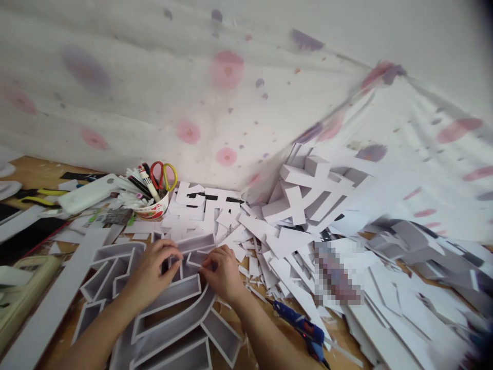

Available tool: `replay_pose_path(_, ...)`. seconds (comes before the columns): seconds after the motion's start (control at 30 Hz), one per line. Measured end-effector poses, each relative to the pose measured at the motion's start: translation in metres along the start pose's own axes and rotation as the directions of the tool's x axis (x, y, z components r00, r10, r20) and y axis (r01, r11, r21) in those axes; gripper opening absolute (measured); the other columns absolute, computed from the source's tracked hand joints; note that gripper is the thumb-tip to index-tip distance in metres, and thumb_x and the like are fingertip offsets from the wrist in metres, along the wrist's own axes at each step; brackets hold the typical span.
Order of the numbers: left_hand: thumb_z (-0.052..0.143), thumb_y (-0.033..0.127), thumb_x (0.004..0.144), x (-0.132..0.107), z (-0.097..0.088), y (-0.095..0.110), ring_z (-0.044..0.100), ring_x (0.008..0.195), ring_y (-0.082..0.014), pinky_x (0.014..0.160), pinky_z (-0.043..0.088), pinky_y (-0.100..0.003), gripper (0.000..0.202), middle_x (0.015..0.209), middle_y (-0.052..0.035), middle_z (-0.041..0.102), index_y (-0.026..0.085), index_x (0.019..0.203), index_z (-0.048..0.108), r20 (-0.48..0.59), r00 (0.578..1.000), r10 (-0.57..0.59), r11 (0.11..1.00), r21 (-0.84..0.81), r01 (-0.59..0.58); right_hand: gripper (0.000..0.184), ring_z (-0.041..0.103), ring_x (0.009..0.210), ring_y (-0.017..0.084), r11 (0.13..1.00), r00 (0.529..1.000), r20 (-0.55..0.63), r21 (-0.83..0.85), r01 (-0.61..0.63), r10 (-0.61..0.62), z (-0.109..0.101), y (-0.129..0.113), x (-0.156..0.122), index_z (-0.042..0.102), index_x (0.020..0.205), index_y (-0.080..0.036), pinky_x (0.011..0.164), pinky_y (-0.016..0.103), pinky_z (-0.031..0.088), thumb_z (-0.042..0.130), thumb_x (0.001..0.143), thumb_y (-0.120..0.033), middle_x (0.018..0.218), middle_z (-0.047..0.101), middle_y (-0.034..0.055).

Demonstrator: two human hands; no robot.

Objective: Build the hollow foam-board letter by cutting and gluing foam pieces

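A hollow white character shape (169, 295), built of thin upright board walls with an open top, lies on the table between my hands. My left hand (154, 272) is closed at its upper left, thumb and forefinger pinched at an inner wall. From the right, my right hand (223, 272) pinches the end of a wall, with the fingertips close together. My fingers partly hide the walls they touch. Another hollow white shape (115, 267) lies beside my left wrist. A blue glue gun (302, 326) with a small red light lies right of my right forearm.
White board offcuts (277, 241) cover the table behind and to the right. A stacked white character (308, 190) leans at the back. A cup (152, 209) holds scissors (164, 174) and pens. Pliers (38, 196) and a white glue-stick-like box (90, 194) lie left. A patterned sheet (192, 103) hangs behind.
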State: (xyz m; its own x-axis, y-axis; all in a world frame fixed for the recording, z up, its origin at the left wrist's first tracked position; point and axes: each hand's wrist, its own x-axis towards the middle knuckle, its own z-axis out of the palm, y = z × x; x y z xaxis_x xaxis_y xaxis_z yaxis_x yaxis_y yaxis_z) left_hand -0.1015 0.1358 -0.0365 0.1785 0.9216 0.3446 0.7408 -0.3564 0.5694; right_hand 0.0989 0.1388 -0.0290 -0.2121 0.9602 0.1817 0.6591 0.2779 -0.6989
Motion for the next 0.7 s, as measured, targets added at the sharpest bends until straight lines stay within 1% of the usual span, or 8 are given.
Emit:
replay_pose_path(0.07,0.052,0.027,0.076,-0.001,-0.001,0.001,0.056,0.097,-0.0227,0.085,0.046,-0.039,0.013,0.101,-0.0059,0.057,0.024,0.08,0.065,0.005,0.999,0.053,0.997,0.047,-0.053,0.014,0.053,0.081,0.018,1.0,1.0,-0.009,-0.009,-0.001,0.001,0.0,-0.001,-0.001,0.063,0.06,-0.021,0.076,0.03,0.036,0.074,0.064,-0.013,0.07,0.066,-0.0019)
replay_pose_path(0.2,0.05,0.016,0.07,-0.003,-0.004,0.005,0.054,0.101,-0.0247,0.088,0.045,-0.041,0.022,0.106,-0.0065,0.056,0.024,0.084,0.065,0.048,0.992,0.116,0.985,0.12,-0.121,0.014,0.053,0.081,0.018,0.999,1.0,-0.022,-0.049,0.001,-0.002,0.001,-0.002,-0.002,0.062,0.061,-0.021,0.074,0.029,0.036,0.072,0.065,-0.011,0.07,0.065,-0.001)
replay_pose_path(0.3,0.048,0.014,0.07,-0.003,-0.005,0.009,0.053,0.104,-0.0252,0.089,0.044,-0.042,0.025,0.109,-0.0067,0.055,0.025,0.086,0.064,0.092,0.987,0.131,0.975,0.171,-0.145,0.015,0.053,0.081,0.018,0.996,1.0,-0.008,-0.086,0.021,-0.022,0.001,-0.003,-0.002,0.061,0.063,-0.021,0.073,0.029,0.035,0.07,0.065,-0.009,0.069,0.065,-0.0012)
replay_pose_path(0.4,0.047,0.014,0.073,-0.002,-0.005,0.012,0.052,0.104,-0.0254,0.089,0.045,-0.042,0.023,0.109,-0.0066,0.055,0.025,0.084,0.064,0.116,0.985,0.128,0.966,0.21,-0.15,0.014,0.052,0.082,0.018,0.992,0.999,0.019,-0.12,0.04,-0.038,0.001,-0.003,-0.002,0.062,0.065,-0.022,0.074,0.029,0.034,0.069,0.066,-0.01,0.068,0.064,-0.0014)
replay_pose_path(0.57,0.045,0.013,0.075,0.001,-0.004,0.015,0.048,0.107,-0.0259,0.091,0.043,-0.043,0.02,0.108,-0.0069,0.055,0.023,0.08,0.062,0.139,0.98,0.139,0.966,0.197,-0.165,0.011,0.052,0.083,0.019,0.986,0.997,0.034,-0.15,0.079,-0.075,0.0,-0.002,0.0,0.063,0.068,-0.023,0.077,0.031,0.034,0.069,0.068,-0.013,0.068,0.064,-0.0005)
replay_pose_path(0.7,0.045,0.009,0.071,0.002,-0.003,0.014,0.047,0.107,-0.0257,0.092,0.042,-0.045,0.024,0.106,-0.0054,0.057,0.024,0.078,0.063,0.141,0.977,0.158,0.967,0.177,-0.182,0.011,0.052,0.082,0.019,0.978,0.994,0.054,-0.183,0.1,-0.091,0.0,-0.003,-0.001,0.061,0.066,-0.022,0.077,0.031,0.035,0.067,0.069,-0.013,0.066,0.064,-0.0001)
